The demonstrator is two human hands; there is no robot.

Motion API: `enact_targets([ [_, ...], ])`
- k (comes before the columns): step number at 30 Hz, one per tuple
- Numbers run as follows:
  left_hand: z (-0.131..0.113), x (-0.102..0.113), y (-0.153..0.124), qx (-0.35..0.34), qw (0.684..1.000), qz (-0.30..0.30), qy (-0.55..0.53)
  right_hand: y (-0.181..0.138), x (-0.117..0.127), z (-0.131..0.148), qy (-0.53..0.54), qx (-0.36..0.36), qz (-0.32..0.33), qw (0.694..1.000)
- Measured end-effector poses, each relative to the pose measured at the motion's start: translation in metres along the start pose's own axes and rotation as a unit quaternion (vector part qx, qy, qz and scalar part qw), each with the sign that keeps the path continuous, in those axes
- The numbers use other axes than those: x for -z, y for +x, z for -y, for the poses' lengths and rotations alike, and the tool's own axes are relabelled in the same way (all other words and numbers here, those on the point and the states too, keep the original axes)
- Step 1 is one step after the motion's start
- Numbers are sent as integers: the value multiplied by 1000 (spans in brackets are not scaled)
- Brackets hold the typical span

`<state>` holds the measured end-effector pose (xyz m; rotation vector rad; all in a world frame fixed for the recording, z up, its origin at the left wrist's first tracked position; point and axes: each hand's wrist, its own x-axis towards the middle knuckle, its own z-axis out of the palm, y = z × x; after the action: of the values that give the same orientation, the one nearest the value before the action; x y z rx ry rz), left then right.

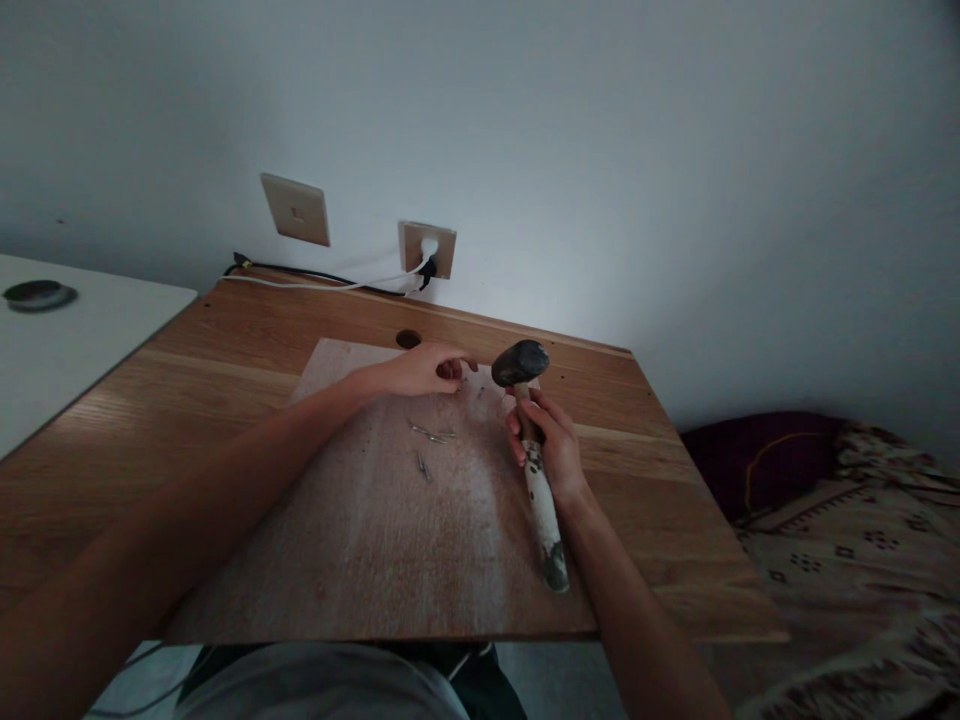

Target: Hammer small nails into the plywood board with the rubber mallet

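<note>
My right hand [553, 440] is wrapped round the handle of a hammer [541, 500], close below its dark, blunt head. The handle is pale, with worn dark patches, and slants down toward me. My left hand [427, 370] is at the far part of a thin, whitish-brown wooden board [375, 530], its thumb and fingers curled together just left of the hammer head. Whatever those fingertips hold, if anything, is too small to make out. Several loose nails [429, 433] lie on the board, nearer to me than my left hand. Tiny dark marks show beside its fingertips.
Under the board is a wooden desk [645, 480] with a round cable hole [409, 339]. Cables [322, 282] run along its back edge to a wall socket [427, 248]. A white table [97, 340] adjoins at left, and patterned bedding [847, 550] lies at right.
</note>
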<state>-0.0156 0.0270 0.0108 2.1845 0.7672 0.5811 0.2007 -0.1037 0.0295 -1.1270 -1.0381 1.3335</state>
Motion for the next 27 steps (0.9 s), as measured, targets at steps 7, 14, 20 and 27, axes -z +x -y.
enact_targets([
  [7, -2, -3, -1, -17, 1000, -1, 8, 17, -11, 26, 58, -18, 6, 998],
  [14, -1, -3, -4, -20, 1000, 4, 20, 19, -19, 6, 27, 4, 6, 1000],
  [20, 4, -5, -3, -17, 1000, -9, 1, 14, -17, 0, -16, -20, 42, 999],
  [27, 2, -8, -4, 13, 997, -37, -61, 9, -20, 3, -32, -40, 63, 997],
])
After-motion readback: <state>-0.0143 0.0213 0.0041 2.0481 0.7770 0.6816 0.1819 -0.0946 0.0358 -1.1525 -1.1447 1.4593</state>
